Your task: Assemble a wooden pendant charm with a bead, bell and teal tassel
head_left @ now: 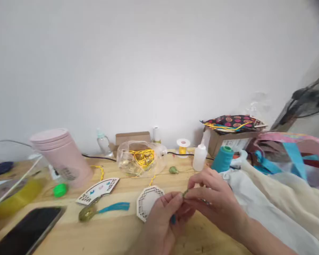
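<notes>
A small green piece is pinched btwn the fingertips of the L hand & R hand, just R of the octagonal frame. A blue strand is seen below, by the L fingers; whether it's attached can't be told.

Risks: the piece could be dropped, as it's tiny & gripped by tips only. A slip could be missed, since most of it is hidden by fingers. The frame could be nudged by the L hand, which is set right beside it. The white bottle could be tipped if the R hand is lifted back.

Qty in view: 1 frame, 1 white bottle, 1 blue thread cone, 1 fan-shaped ornament, 1 blue tassel, 1 loose green bead, 1 phone, 1 pink cup, 1 green cap. Yellow cords in the clear bag can't be counted.
</notes>
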A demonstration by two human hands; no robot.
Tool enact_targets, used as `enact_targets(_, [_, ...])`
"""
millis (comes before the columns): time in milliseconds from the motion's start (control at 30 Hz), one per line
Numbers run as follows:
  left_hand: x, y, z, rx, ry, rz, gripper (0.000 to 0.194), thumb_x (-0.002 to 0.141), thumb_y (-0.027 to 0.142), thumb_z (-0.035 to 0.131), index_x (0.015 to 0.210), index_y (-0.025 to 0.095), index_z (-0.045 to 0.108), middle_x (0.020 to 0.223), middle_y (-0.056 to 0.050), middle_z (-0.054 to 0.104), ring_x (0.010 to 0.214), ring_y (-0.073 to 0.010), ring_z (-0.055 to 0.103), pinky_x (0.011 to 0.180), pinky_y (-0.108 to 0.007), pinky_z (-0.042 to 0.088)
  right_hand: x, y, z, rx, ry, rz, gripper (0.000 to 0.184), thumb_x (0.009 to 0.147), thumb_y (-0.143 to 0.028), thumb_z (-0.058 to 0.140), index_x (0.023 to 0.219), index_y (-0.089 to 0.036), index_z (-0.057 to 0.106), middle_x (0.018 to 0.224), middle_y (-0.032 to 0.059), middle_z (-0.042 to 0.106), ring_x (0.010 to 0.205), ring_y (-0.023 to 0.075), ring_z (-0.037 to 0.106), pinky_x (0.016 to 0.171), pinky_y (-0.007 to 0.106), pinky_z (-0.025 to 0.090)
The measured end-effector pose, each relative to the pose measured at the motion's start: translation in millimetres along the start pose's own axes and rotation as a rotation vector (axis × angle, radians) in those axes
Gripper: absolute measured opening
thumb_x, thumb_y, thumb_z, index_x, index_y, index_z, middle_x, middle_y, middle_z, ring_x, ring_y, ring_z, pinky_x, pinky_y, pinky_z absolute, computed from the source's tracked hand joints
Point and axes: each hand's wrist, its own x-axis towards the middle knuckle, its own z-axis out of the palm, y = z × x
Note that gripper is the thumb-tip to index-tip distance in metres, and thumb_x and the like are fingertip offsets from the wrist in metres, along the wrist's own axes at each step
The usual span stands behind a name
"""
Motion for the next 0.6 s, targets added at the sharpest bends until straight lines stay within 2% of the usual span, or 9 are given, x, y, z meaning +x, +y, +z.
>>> enact_targets(167, [-3,-2,2.6,0.012,0.004,0.003,0.014,0.075,0.012,0.056,0.064,0.009,0.064,0.057,-0.002,0.06,0.056,-0.007,0.054,0.063,-0.021,0.044,-1,-3,1,0.048,0.022,0.026,0.01,0.072,-0.009,0.056,0.069,-0.019,0.057,0.071,0.0009,0.055,0.064,0.0118,0.048,0.06,0.027,0.036])
enact_targets(333, [-3,0,4.2,0.035,0.027,0.006,0.012,0.073,0.013,0.058,0.064,0.01,0.064,0.065,-0.005,0.066,0.066,-0.0104,0.059,0.069,-0.023,0.044,3,-8,0,0.074,0.049,0.099,0.012,0.068,-0.005,0.055,0.063,-0.017,0.055,0.065,0.0005,0.053,0.062,0.0116,0.048,0.059,0.027,0.038])
enact_targets(467, [-4,1,6.2,0.055,0.043,0.041,0.009,0.071,0.013,0.06,0.065,0.01,0.065,0.067,-0.005,0.068,0.068,-0.0114,0.06,0.075,-0.025,0.044,5,-10,-2,0.032,0.049,0.13,0.012,0.067,-0.006,0.054,0.062,-0.016,0.057,0.065,0.0013,0.054,0.062,0.0126,0.048,0.059,0.027,0.038])
enact_targets(600, [-2,0,5.4,0.103,0.053,0.092,0.006,0.069,0.012,0.062,0.064,0.01,0.065,0.066,-0.005,0.068,0.066,-0.0111,0.06,0.073,-0.024,0.044,3,-12,-3,-0.054,0.025,0.133,0.012,0.066,-0.007,0.055,0.062,-0.017,0.059,0.064,0.002,0.056,0.06,0.0142,0.046,0.055,0.028,0.035])
